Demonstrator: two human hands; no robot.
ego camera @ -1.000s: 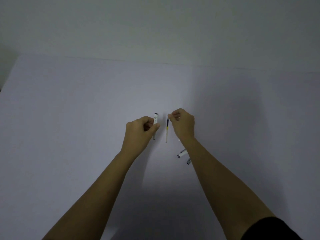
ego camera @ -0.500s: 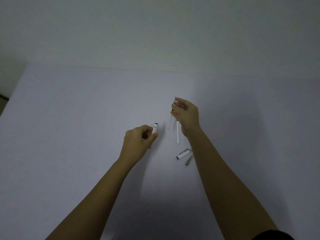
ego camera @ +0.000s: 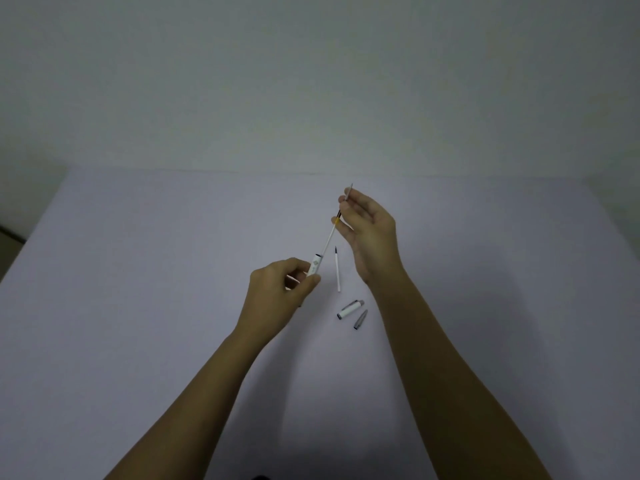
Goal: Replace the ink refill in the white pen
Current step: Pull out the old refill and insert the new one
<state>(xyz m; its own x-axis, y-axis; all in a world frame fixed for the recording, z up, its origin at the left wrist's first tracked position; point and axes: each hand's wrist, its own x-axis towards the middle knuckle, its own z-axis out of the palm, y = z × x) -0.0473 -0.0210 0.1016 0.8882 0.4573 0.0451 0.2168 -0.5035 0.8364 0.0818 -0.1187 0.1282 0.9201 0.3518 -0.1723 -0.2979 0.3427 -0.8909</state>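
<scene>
A: Positions on the table [ego camera: 138, 306]?
B: Loose refill [ego camera: 337, 271] lies between both hands. Pen cap [ego camera: 349, 309] nearer, tip cone [ego camera: 360, 319] just right of it.
A: Held items?
B: Pen barrel [ego camera: 314, 266] in left hand [ego camera: 277, 296]; second refill [ego camera: 330, 233] runs up-right from its mouth to right hand [ego camera: 370, 233].

White pen barrel [ego camera: 315, 265] bears a faint printed mark. Held refill [ego camera: 331, 233]: white tube, yellow band, dark tip end. Lying refill [ego camera: 337, 271]: white, black tip. Cap [ego camera: 349, 309] white; nose cone [ego camera: 360, 319] grey. Table [ego camera: 138, 271] pale lavender.
</scene>
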